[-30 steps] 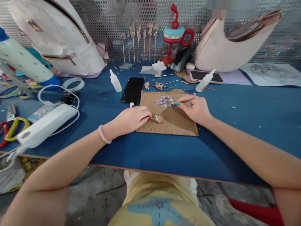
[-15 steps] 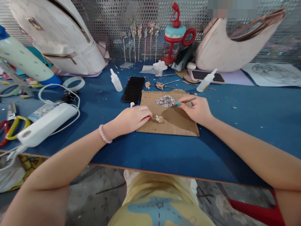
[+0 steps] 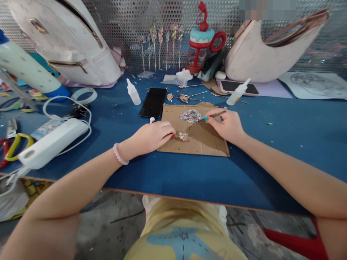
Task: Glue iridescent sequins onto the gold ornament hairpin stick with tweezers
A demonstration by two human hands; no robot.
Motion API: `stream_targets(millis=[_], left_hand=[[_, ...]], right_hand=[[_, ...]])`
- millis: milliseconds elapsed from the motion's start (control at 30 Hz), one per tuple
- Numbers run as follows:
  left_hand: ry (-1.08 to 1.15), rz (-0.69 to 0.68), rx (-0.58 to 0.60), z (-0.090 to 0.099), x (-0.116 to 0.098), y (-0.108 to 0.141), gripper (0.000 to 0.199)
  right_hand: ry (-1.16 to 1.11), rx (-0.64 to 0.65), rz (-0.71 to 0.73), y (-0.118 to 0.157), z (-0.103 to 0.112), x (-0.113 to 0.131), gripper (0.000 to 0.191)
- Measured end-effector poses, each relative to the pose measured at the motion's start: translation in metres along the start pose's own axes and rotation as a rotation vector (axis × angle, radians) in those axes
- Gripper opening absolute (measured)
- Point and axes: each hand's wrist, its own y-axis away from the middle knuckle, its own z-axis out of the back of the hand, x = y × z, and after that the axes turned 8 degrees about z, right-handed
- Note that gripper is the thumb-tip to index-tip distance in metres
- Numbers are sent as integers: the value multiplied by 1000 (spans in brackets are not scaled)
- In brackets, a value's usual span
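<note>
My left hand is closed on the stem of a hairpin-like stick with a rhinestone-covered gold ornament at its end. That ornament lies over a piece of brown cardboard. Between the thumb and fingers of my right hand is a pair of tweezers, pointing left and down. Its tip is at the right edge of a pile of small sparkly rhinestones on the cardboard. Whether the tips hold a stone is too small to tell.
Behind the cardboard lie a black phone, gold hairpins and two glue bottles. Decorated sticks stand near a red-lidded cup. Left are a white power strip and scissors; bags stand at the back.
Both hands keep nearly the same place. The tweezers' tip shifts very slightly at the edge of the rhinestone pile.
</note>
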Motion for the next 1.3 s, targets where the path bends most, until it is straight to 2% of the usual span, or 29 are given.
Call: stream_targets(millis=[1300], left_hand=[[-20, 5, -10, 0, 0, 1, 28]], right_hand=[[0, -4, 20, 2, 1, 1, 8]])
